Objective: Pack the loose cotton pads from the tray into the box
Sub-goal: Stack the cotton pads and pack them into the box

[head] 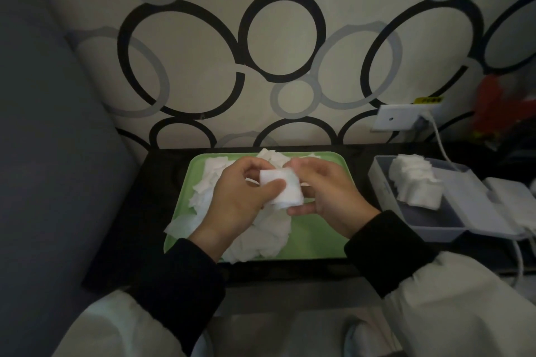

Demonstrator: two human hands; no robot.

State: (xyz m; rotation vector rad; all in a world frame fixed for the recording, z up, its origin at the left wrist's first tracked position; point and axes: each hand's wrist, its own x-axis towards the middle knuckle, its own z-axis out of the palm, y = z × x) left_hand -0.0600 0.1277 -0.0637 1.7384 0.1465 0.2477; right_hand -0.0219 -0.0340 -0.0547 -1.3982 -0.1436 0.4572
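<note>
A green tray lies on the dark table with several loose white cotton pads heaped across its left and middle. Above the tray, my left hand and my right hand hold a small stack of cotton pads between them. The left thumb presses on the stack's front; the right fingers curl round its right side and underneath. To the right stands an open grey box with a neat stack of packed pads inside.
The box's open lid lies to its right, with white cables running from a wall socket. A patterned wall rises right behind the table. A grey padded surface stands at the left.
</note>
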